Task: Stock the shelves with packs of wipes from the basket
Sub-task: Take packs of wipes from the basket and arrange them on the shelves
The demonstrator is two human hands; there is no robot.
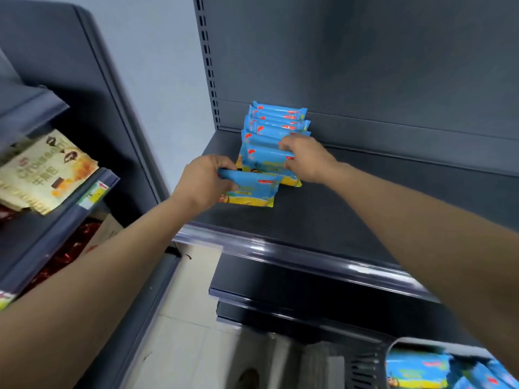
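The person's left grip [206, 181] is clenched round the left end of a blue and yellow plastic pack of wipes [252, 189], with the fingers curled over its top edge. It holds the pack upright, low on the dark grey metal shelf [365, 209]; whether the pack's bottom edge touches the shelf cannot be told. The right grip [306, 160] grasps the front pack of the row [262, 158] at its upper right corner, fingers behind and thumb in front. The held pack sits just in front of this one. Behind them a row of matching blue packs [276, 124] stands upright, running back to the shelf's rear panel. At the lower right a dark plastic basket [390, 352] holds more blue wipe packs [415, 372]. On a neighbouring shelf to the left lie beige snack packets [42, 169].
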